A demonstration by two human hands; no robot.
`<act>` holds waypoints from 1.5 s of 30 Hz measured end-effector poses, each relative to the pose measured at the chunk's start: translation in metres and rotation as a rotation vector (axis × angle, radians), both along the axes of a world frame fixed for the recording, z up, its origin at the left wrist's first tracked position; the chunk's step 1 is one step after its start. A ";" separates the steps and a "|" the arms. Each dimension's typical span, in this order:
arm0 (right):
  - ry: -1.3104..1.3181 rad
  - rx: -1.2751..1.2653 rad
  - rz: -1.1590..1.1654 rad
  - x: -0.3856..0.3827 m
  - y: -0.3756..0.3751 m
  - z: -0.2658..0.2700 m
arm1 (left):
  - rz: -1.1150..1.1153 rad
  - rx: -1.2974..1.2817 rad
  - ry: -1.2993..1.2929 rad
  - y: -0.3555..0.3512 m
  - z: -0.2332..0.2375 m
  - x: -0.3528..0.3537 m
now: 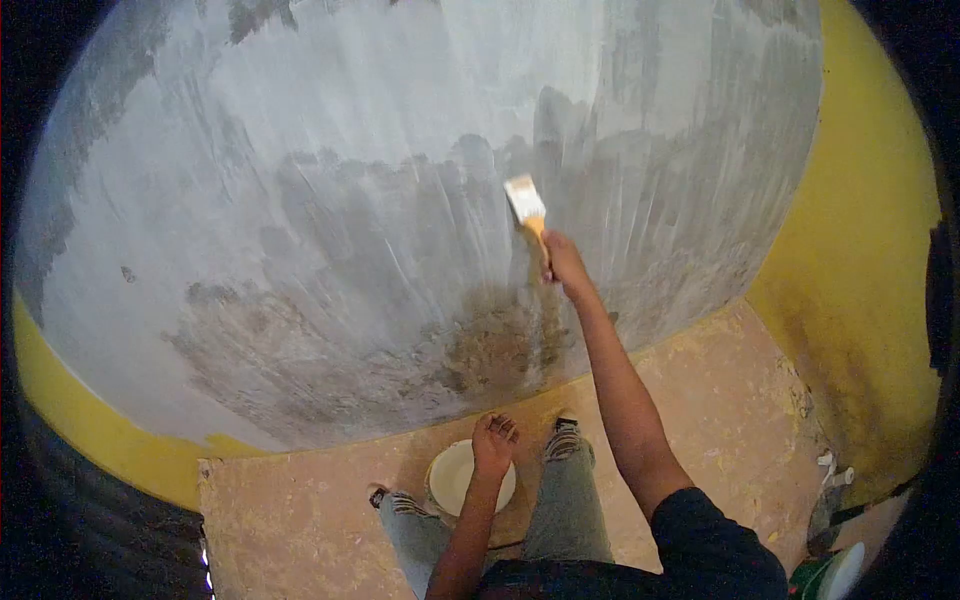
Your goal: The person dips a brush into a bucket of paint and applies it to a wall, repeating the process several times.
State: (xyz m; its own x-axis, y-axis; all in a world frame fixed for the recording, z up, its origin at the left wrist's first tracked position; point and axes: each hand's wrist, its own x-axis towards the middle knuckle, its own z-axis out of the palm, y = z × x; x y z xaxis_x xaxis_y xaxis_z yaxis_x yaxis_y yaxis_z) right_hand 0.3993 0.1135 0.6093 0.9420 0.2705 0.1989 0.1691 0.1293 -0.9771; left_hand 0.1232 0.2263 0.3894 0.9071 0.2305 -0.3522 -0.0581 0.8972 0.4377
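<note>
My right hand (565, 262) is closed around the yellow handle of a paintbrush (527, 203). The brush points up and slightly left, its pale bristles at the grey wall (390, 235). Patches of darker, wet-looking grey surround it, with lighter streaks above. Low down, my left hand (494, 443) hangs over the rim of a round white bucket (450, 478), fingers loosely bent and a little apart, holding nothing visible. Whether it touches the bucket cannot be made out. My forearm hides part of the bucket, which stands between my legs.
Yellow walls (860, 240) border the grey one on the right and lower left. The floor (690, 400) is pinkish-brown with pale splashes. At the lower right are a green and white container (830, 575) and small white items (835, 472) near the wall.
</note>
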 end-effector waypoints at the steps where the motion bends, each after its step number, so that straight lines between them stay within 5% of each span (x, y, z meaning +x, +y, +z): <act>1: 0.100 0.026 0.040 -0.004 -0.002 -0.023 | -0.002 0.003 -0.004 0.000 -0.003 -0.001; 4: 0.253 0.142 0.201 0.016 -0.011 -0.113 | -0.026 -0.065 -0.023 0.001 -0.005 -0.002; 7: 0.503 0.112 0.062 -0.011 -0.029 -0.089 | -0.051 -0.018 -0.004 0.000 0.002 -0.002; 10: 0.378 0.108 0.082 -0.007 -0.045 -0.033 | -0.033 -0.094 0.054 0.000 -0.007 0.002; 13: 0.084 -0.194 0.209 0.071 -0.051 0.029 | -0.053 -0.093 -0.038 -0.002 -0.011 0.008; 15: 0.136 -0.275 0.198 0.069 -0.048 0.128 | -0.063 -0.081 -0.032 -0.003 -0.015 0.011; 20: 0.239 0.176 0.049 0.043 -0.051 0.242 | -0.061 -0.086 -0.020 -0.009 -0.017 0.020; 27: -0.049 0.199 -0.028 0.010 -0.047 0.179 | -0.063 -0.100 -0.031 -0.020 -0.002 0.017; 33: 0.369 0.146 0.200 0.025 -0.050 0.057 | -0.079 -0.143 -0.056 -0.016 -0.007 0.011; 37: 0.542 0.090 0.300 0.021 -0.075 0.073 | -0.103 -0.151 -0.099 -0.011 -0.018 0.013; 45: 0.317 0.141 0.296 0.062 -0.064 0.172 | -0.098 -0.160 -0.075 -0.026 0.012 0.014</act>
